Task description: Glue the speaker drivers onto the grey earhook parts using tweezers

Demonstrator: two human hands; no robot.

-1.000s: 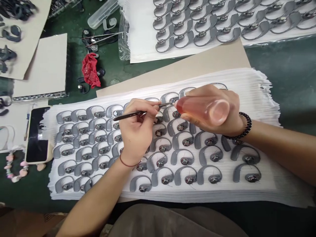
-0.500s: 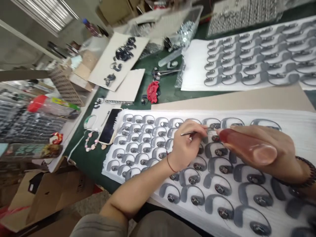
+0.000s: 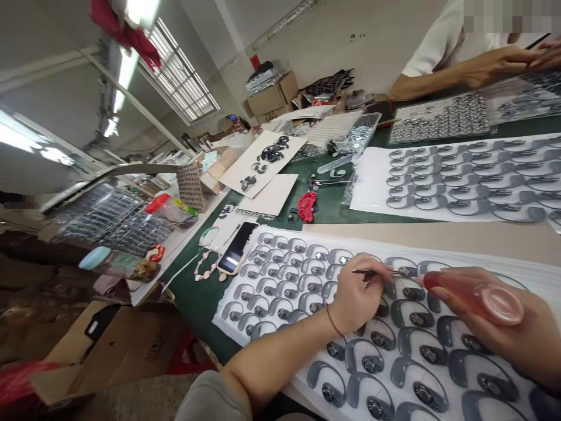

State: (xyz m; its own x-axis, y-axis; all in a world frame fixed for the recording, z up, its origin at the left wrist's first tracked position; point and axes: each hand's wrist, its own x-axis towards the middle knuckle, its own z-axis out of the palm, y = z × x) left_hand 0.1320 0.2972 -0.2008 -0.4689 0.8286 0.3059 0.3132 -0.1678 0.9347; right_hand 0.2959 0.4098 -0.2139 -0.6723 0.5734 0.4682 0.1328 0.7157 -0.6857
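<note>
1. Pinching the dark tweezers [image 3: 366, 271] between thumb and fingers of the left hand [image 3: 362, 292], aimed their tips toward the nozzle [image 3: 421, 280] of the pink bottle [image 3: 471, 298].
2. Clasped that bottle in the right hand [image 3: 521, 339], tilted well over, nozzle near a grey curved piece [image 3: 412, 292] on the white sheet [image 3: 328, 240].
3. Could not tell touching from just beside at the tweezer tips (too small to read).
4. Called, by judgement, for a steady left pinch, a gentle squeeze on the bottle, and both tips close together over one piece.
5. Seemed wise to hold wrists and left forearm [image 3: 289, 351] clear of the neighbouring pieces [image 3: 428, 354], set in close rows around both hands.
6. Hid some of the sheet behind right hand and bottle, blocking the view there.
7. Saw a phone [image 3: 237, 248] and a beaded bracelet [image 3: 205, 268] left of the sheet, red cloth [image 3: 307, 207] farther back, and a second sheet [image 3: 368, 187] of similar pieces beyond.
8. Noted a co-worker's hands [image 3: 511, 67] past a tray of silver parts [image 3: 442, 117].
</note>
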